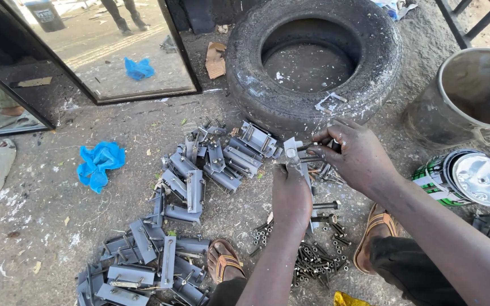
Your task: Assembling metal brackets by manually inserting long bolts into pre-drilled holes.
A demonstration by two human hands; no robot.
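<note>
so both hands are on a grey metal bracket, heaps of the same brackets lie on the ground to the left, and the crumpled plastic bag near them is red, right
Not quite: the head view shows the crumpled plastic bag is blue, not red. The rest holds: left hand and right hand hold a grey metal bracket, with bracket heaps to the left.

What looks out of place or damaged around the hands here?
Bolts lie loose in the dirt by the sandalled feet, metal brackets sit in untidy heaps, and the old tyre is worn and flecked with white debris.
</note>
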